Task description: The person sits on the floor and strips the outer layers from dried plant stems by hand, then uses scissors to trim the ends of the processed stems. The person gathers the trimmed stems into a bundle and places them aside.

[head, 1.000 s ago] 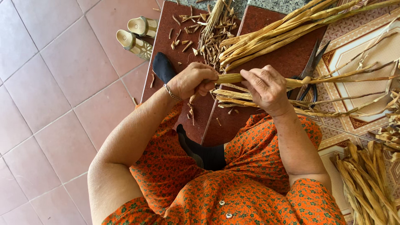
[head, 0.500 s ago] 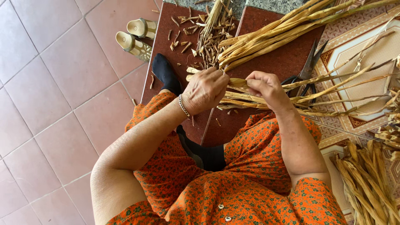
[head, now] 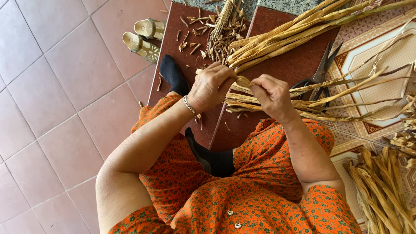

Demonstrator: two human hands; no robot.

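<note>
left hand (head: 211,88) and right hand (head: 271,95) both pinch closed on the flat pale-yellow dried plant strips (head: 277,102), just left of the black metal scissors (head: 318,76) | risk: brittle strips may split if bent too sharply, I think

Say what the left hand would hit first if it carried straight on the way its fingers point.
Probably the right hand: the left hand points across the dried stalks toward it, nearly touching.

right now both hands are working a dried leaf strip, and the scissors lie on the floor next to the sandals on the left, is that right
Not quite. The head view shows the left hand and right hand on the dried leaf strip, but the scissors lie right of the hands, beside the patterned mat, far from the sandals.
</note>
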